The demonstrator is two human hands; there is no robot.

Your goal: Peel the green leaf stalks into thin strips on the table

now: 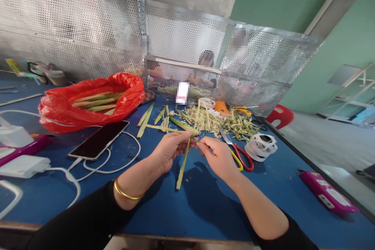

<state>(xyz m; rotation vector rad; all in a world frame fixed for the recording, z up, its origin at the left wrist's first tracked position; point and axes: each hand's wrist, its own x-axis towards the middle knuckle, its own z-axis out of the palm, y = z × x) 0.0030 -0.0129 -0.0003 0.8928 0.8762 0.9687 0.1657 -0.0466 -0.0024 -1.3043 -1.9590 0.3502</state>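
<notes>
Leaf strips [183, 167]: between your two hands, over the middle of the blue table [222, 224]; one narrow length hangs down toward you, another points up and away, and they cross at your fingertips.
Left hand [171, 149]: thumb and fingers pinched on the strips at the crossing; you wear a gold bangle [126, 195] on this wrist.
Right hand [218, 158]: thumb and forefinger closed on the same strips, your fingertips just beside those of the left; their exact grip is partly hidden.
Scissors [231, 143]: lying just beyond your right hand, with one red and one yellow handle loop.
White roll [260, 147]: right of the scissors, near the red loop.
Leaf scraps [209, 120]: heaped beyond your hands, pale and green.
Loose leaf pieces [145, 121]: on the table, to the left of that heap.
Red bag [58, 115]: open at your left, with leaf stalks [99, 103] inside.
Dark phone [99, 140]: flat in front of the bag, a white cable plugged in.
Lit phone [183, 93]: upright by the perforated screen [181, 27], people visible behind it.
</notes>
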